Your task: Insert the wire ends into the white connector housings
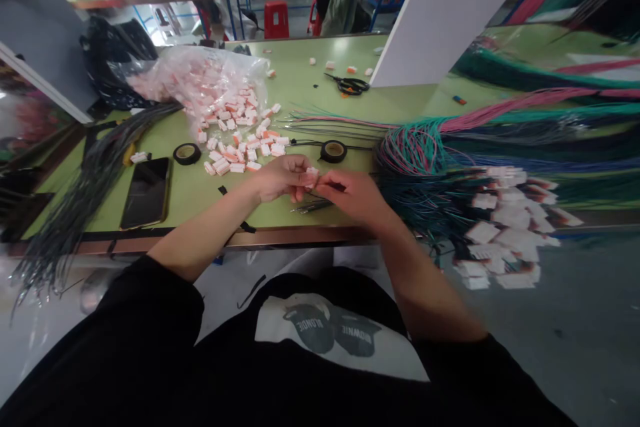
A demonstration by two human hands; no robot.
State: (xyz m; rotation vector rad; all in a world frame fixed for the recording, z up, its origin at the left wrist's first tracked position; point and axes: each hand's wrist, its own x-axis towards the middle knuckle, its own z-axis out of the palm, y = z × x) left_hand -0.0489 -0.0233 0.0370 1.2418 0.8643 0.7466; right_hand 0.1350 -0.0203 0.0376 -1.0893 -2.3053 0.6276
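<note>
My left hand [284,178] pinches a small white-and-orange plastic connector housing [311,177] between thumb and fingers over the front of the bench. Touching close to the housing, my right hand [354,195] has its thumb and index finger pressed together; it seems to hold a thin wire, though the strand is mostly hidden by the fingers. Loose wire ends [306,205] lie on the bench just below the hands. Behind them sits a pile of similar connector housings [240,150], spilling from a clear plastic bag [220,70]. A roll of black tape [333,151] is right behind my hands.
A phone [145,192] and another black tape roll [187,153] lie left, beside a grey wire bundle [100,153]. Scissors [350,85] lie at the back. On the right, bundled coloured wires [415,147] and finished-looking connector ends [510,227] overhang the front edge. A white panel [435,13] rises behind.
</note>
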